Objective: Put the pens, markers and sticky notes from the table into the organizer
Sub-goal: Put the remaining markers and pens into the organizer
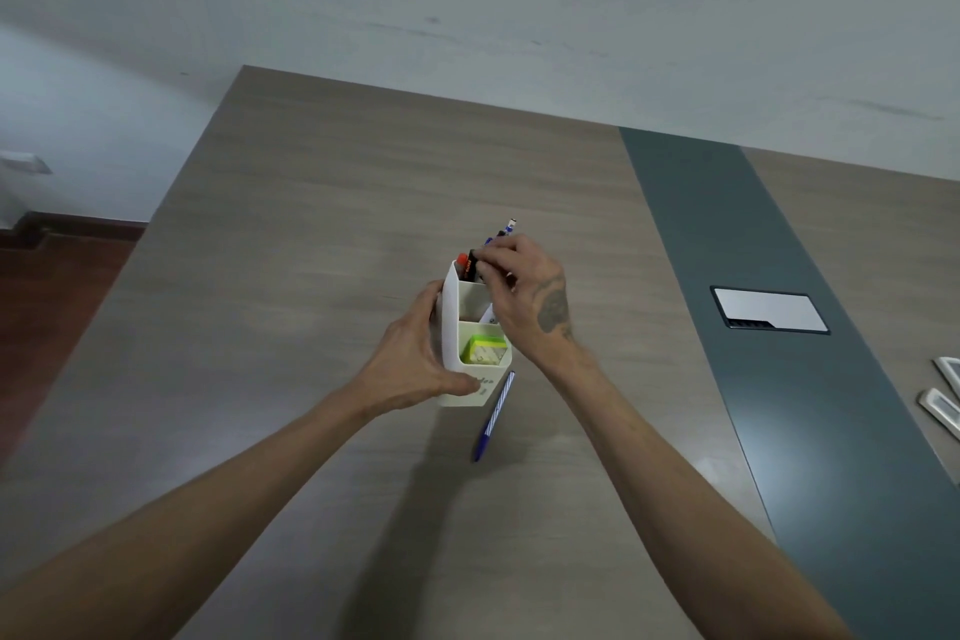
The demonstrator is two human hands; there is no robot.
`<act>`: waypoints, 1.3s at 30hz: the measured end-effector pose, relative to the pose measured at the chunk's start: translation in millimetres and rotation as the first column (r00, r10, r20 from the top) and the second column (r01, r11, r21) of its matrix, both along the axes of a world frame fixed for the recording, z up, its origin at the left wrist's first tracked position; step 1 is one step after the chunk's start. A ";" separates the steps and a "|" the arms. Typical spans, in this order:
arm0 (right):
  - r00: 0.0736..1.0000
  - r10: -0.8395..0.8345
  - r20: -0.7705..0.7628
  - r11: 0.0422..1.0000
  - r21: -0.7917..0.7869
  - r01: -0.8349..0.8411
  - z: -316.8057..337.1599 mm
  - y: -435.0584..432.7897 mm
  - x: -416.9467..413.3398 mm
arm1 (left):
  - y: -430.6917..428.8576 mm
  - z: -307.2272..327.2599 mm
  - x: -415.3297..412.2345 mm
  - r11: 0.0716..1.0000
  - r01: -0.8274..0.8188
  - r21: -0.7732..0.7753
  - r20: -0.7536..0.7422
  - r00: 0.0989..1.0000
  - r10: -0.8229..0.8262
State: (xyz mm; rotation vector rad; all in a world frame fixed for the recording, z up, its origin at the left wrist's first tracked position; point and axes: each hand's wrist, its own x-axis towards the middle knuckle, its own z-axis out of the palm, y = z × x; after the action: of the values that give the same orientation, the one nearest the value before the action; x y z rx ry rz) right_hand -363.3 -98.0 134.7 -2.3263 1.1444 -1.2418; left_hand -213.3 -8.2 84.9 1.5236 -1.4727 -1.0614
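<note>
Head view: the left hand (415, 369) wraps its fingers around the white organizer (470, 327) on the desk (291, 234). The right hand (524, 291) pinches a black marker (471, 266) in the back compartment. Green sticky notes (485, 347) sit in front; 1 blue pen (493, 416) lies beside.

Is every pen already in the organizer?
No, one blue pen lies flat on the table just right of the organizer, outside it.
</note>
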 end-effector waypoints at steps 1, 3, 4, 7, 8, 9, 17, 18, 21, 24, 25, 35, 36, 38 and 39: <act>0.999 -0.037 0.028 0.999 -0.030 0.038 1.7 -0.5 -1.1 | -0.5 0.2 0.1 1.000 0.005 0.002 0.002 1.000 -0.005; 0.989 -0.131 0.070 0.990 -0.048 0.134 5.0 -6.5 -9.6 | -0.6 -1.4 2.1 1.000 0.019 0.020 0.007 1.000 -0.019; 0.982 -0.172 0.077 0.984 -0.037 0.175 4.2 -11.2 -16.3 | -0.6 -2.6 3.7 0.999 0.023 0.030 0.011 1.000 -0.023; 0.967 -0.253 0.009 0.964 0.091 0.251 -22.0 -21.9 -36.2 | 1.3 -5.5 9.4 0.998 0.010 0.056 0.025 1.000 -0.012; 0.960 -0.271 -0.072 0.939 0.197 0.280 -39.3 -24.2 -41.2 | 2.2 -6.8 12.3 0.998 0.002 0.061 0.033 0.999 -0.004; 0.942 -0.269 -0.198 0.890 0.322 0.322 -58.1 -24.2 -45.3 | 3.4 -8.2 15.1 0.998 -0.007 0.063 0.040 0.999 0.004; 0.776 -0.038 -0.629 0.525 0.648 0.551 -155.1 29.5 -43.8 | 18.6 -22.5 37.2 0.992 -0.070 0.100 0.101 0.993 0.060; 0.788 -0.064 -0.613 0.510 0.658 0.554 -155.0 29.0 -41.7 | 19.8 -24.1 38.6 0.992 -0.074 0.098 0.102 0.993 0.064; 0.828 -0.111 -0.549 0.516 0.680 0.520 -149.7 22.7 -38.2 | 22.7 -24.4 40.8 0.992 -0.083 0.098 0.105 0.992 0.072; 0.882 -0.193 -0.430 0.630 0.635 0.447 -122.9 13.6 -36.6 | 21.9 -23.6 42.3 0.991 -0.086 0.102 0.099 0.992 0.075; 0.905 -0.245 -0.349 0.675 0.608 0.417 -106.8 9.1 -35.3 | 21.1 -23.1 42.5 0.991 -0.084 0.103 0.095 0.993 0.074; 0.947 -0.073 0.313 0.993 0.116 0.038 54.3 -2.8 18.9 | 8.0 -11.0 31.7 0.998 -0.035 0.052 0.043 0.999 0.032; 0.951 -0.052 0.306 0.994 0.110 0.019 51.7 -2.2 24.2 | 8.4 -10.5 31.3 0.999 -0.033 0.043 0.038 0.999 0.031; 0.959 -0.031 0.283 0.995 0.100 0.003 42.1 -1.6 30.5 | 9.9 -9.3 30.6 0.999 -0.029 0.030 0.024 0.999 0.028; 0.964 -0.024 0.266 0.996 0.093 -0.001 37.0 -1.5 31.8 | 10.6 -9.1 30.2 0.999 -0.027 0.025 0.017 1.000 0.026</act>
State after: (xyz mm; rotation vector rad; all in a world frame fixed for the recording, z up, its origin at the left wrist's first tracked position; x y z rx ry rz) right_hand -331.5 -99.5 171.6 -2.0127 1.0986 -1.4231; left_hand -183.0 2.4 75.8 1.5693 -1.4516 -1.0577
